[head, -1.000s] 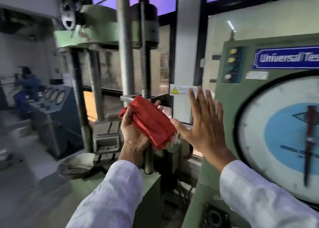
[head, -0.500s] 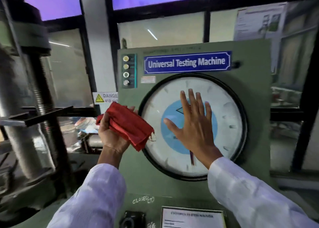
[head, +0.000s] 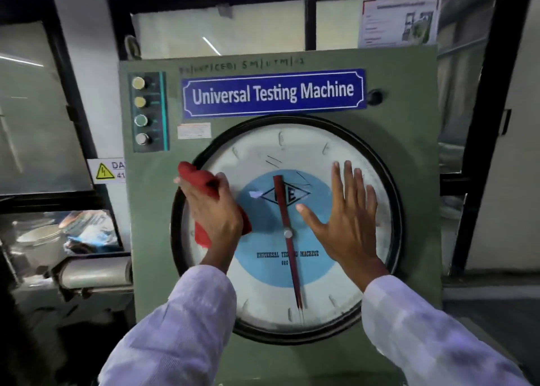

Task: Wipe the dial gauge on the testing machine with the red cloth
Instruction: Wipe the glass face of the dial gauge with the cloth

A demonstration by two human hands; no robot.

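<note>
A large round dial gauge (head: 263,151) with a black rim, white face, blue centre and red pointer fills the front of the green testing machine (head: 409,93). My left hand (head: 214,210) presses the red cloth (head: 198,178) flat against the left side of the glass, near the rim. The cloth shows above and below the hand; the rest is hidden under my palm. My right hand (head: 344,216) lies flat on the right half of the dial, fingers spread, holding nothing.
A blue "Universal Testing Machine" plate (head: 273,93) sits above the dial. Several round buttons (head: 140,111) run down the panel's upper left. A yellow danger sticker (head: 106,170) is on the pillar to the left. Windows stand behind, and machine parts (head: 87,274) lie lower left.
The view has moved closer to the dial. My left hand carried the red cloth from beside the rim onto the glass. My right hand shifted from the dial's centre to its right half.
</note>
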